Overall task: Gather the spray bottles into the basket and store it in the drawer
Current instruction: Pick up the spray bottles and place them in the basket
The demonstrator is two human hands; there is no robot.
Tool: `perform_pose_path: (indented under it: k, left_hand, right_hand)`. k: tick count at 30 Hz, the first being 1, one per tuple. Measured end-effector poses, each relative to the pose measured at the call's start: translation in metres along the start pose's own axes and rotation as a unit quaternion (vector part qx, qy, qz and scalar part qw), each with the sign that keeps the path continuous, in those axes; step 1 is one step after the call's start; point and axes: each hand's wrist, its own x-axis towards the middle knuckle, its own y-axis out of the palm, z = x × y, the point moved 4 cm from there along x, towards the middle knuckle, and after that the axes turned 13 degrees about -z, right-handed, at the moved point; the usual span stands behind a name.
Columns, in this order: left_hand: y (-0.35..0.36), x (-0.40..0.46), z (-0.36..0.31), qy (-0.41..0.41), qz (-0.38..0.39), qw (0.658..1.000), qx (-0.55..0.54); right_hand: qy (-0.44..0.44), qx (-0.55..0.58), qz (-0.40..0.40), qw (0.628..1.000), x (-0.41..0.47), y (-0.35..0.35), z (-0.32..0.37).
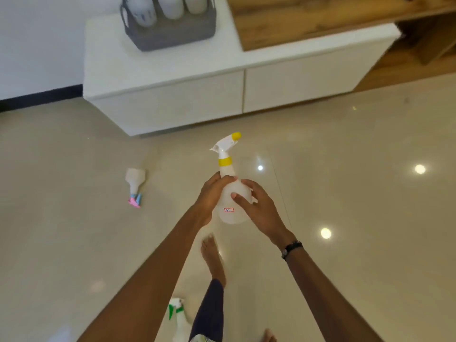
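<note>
A clear spray bottle with a yellow nozzle and collar (230,183) is held upright above the floor. My left hand (212,197) grips its shoulder from the left. My right hand (256,206) rests on its right side with fingers spread. A grey basket (172,33) stands on the white cabinet top and holds three white bottles. A bottle with a pink and blue trigger (135,185) lies on the floor to the left. Another bottle with a green trigger (179,317) stands on the floor by my leg. Two closed drawer fronts (296,85) face me.
The low white cabinet (158,70) stands against the wall, with a wooden shelf unit (320,18) on its right part. The glossy tiled floor (345,193) spreads between me and the cabinet. My bare foot (212,257) is below the held bottle.
</note>
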Motion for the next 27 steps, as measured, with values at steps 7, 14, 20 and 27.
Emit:
perform_pose_path:
  k: [7,14,20,27]
  left_hand:
    - [-0.056,0.099,-0.112,0.048,0.018,0.999,0.017]
    - [-0.072,0.18,-0.218,0.12,0.039,0.992,0.028]
    - [-0.065,0.258,-0.317,0.192,0.006,0.981,-0.015]
    - [-0.043,0.362,-0.42,0.253,-0.058,0.961,-0.096]
  right_hand:
    - [-0.039,-0.016,0.062,0.997,0.127,0.068,0.116]
    - [-0.134,0.01,0.027,0.991,0.228,0.104,0.204]
    - [-0.217,-0.026,-0.033,0.975,0.333,0.113,0.283]
    - [-0.312,-0.02,-0.104,0.944,0.467,0.123,0.362]
